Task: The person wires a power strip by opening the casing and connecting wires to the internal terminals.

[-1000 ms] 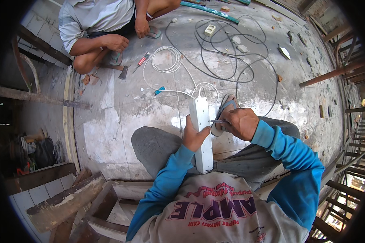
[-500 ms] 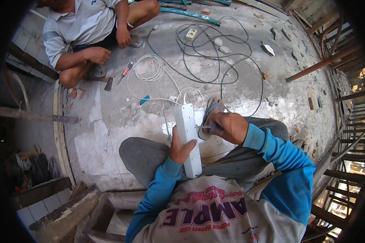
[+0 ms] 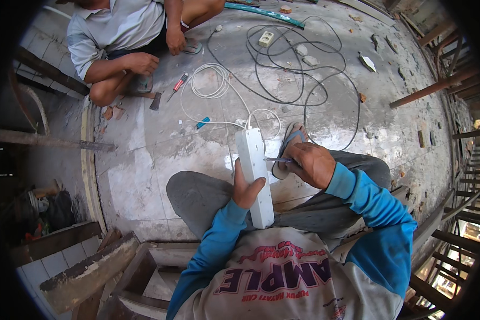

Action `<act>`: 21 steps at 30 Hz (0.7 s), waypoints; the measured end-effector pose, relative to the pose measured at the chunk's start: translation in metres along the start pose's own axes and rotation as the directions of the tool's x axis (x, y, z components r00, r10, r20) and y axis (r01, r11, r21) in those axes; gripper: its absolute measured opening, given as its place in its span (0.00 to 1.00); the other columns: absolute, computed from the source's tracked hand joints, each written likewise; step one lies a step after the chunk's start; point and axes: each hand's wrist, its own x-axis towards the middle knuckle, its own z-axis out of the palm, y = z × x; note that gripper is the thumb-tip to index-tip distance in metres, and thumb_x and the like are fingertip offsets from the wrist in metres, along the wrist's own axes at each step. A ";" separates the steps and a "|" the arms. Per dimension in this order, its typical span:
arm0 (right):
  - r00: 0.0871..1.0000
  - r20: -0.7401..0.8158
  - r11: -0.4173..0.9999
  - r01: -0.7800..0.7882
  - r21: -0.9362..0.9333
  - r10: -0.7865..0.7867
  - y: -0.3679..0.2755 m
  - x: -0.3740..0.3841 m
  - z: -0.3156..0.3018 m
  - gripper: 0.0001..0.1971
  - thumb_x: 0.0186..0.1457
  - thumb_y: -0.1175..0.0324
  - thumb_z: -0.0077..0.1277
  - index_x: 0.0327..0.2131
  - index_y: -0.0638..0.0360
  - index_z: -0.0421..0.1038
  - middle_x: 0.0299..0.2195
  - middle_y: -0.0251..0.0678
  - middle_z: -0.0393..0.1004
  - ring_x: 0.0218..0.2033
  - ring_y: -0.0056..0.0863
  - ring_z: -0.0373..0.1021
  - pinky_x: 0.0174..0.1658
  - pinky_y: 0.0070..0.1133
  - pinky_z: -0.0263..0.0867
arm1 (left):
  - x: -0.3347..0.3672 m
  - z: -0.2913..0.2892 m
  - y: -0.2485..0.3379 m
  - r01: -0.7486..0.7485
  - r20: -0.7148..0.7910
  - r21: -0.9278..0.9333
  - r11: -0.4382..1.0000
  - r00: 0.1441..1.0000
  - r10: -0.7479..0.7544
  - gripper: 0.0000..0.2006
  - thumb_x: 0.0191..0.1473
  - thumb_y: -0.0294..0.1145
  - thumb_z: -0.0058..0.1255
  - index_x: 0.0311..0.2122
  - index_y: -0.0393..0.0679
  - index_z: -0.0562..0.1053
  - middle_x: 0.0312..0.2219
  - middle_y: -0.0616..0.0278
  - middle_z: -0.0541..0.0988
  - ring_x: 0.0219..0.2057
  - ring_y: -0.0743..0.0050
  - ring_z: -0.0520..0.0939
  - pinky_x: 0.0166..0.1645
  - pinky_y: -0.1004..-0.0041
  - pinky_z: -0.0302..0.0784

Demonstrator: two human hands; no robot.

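Observation:
My left hand (image 3: 247,189) is wrapped round a long white power strip (image 3: 256,173), thumb across its upward face. The strip slants up from my lap, with small screw holes along it. In my right hand (image 3: 316,164) is a screwdriver (image 3: 278,159) with a purplish handle, its shaft pointing left. The tip meets the strip's right edge; whether it sits in a screw is too small to tell. From the strip's far end a white cable (image 3: 210,85) leads to a loose coil on the floor.
A black extension cord (image 3: 298,101) with a cream socket (image 3: 265,39) lies ahead. A red screwdriver (image 3: 179,84), a hatchet (image 3: 154,101) and a small teal object (image 3: 203,122) lie left, near a squatting person (image 3: 122,37). Rubble dots the right side; wooden beams (image 3: 88,165) border the floor.
The whole view has shifted a little, so the floor and its things sit further right. Both hands keep their hold on the power strip and the screwdriver.

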 end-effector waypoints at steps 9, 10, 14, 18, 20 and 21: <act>0.991 0.077 0.982 -0.124 0.142 0.113 0.007 -0.002 0.004 0.11 0.54 0.64 0.55 0.34 0.62 0.72 0.24 0.49 0.76 0.27 0.50 0.74 0.32 0.38 0.70 | 0.000 0.000 -0.003 0.005 0.025 -0.012 1.000 1.000 -0.005 0.31 0.46 0.21 0.50 0.58 0.37 0.56 0.44 0.56 0.71 0.44 0.68 0.74 0.51 0.66 0.71; 0.996 0.043 0.988 -0.088 0.129 0.083 0.006 -0.002 0.005 0.11 0.54 0.64 0.54 0.35 0.62 0.72 0.24 0.49 0.76 0.27 0.50 0.74 0.32 0.38 0.70 | 0.000 0.000 -0.003 0.007 0.022 -0.010 1.000 1.000 -0.007 0.31 0.45 0.21 0.49 0.58 0.37 0.56 0.44 0.56 0.71 0.44 0.68 0.74 0.51 0.66 0.71; 0.995 0.070 0.998 -0.065 -0.002 0.065 -0.002 -0.001 0.000 0.13 0.56 0.62 0.54 0.37 0.64 0.73 0.24 0.51 0.76 0.29 0.50 0.75 0.34 0.37 0.70 | -0.001 -0.001 0.000 0.008 0.019 0.013 1.000 1.000 -0.008 0.31 0.45 0.21 0.49 0.58 0.37 0.56 0.44 0.55 0.71 0.44 0.69 0.74 0.51 0.66 0.71; 0.976 0.176 0.986 -0.142 0.087 0.125 0.018 0.000 0.007 0.13 0.56 0.63 0.55 0.37 0.64 0.73 0.25 0.50 0.76 0.29 0.49 0.75 0.34 0.36 0.70 | -0.001 0.005 0.008 0.027 0.051 -0.046 0.999 0.998 -0.025 0.32 0.44 0.21 0.48 0.58 0.39 0.56 0.43 0.56 0.71 0.43 0.70 0.74 0.50 0.67 0.72; 0.967 0.219 0.979 -0.162 0.128 0.131 0.026 0.001 0.010 0.12 0.57 0.65 0.55 0.39 0.64 0.72 0.28 0.47 0.78 0.29 0.48 0.75 0.35 0.33 0.71 | 0.000 0.007 0.007 0.010 0.054 -0.054 0.998 0.999 -0.007 0.32 0.44 0.21 0.48 0.58 0.39 0.56 0.44 0.56 0.71 0.44 0.70 0.74 0.50 0.67 0.72; 0.972 0.201 0.973 -0.157 0.167 0.122 0.022 0.002 0.009 0.12 0.57 0.65 0.55 0.38 0.63 0.73 0.28 0.48 0.77 0.29 0.49 0.75 0.34 0.34 0.70 | -0.001 0.007 0.006 0.000 0.052 -0.057 0.998 0.999 0.003 0.33 0.44 0.21 0.48 0.58 0.39 0.55 0.44 0.56 0.71 0.44 0.69 0.74 0.50 0.67 0.72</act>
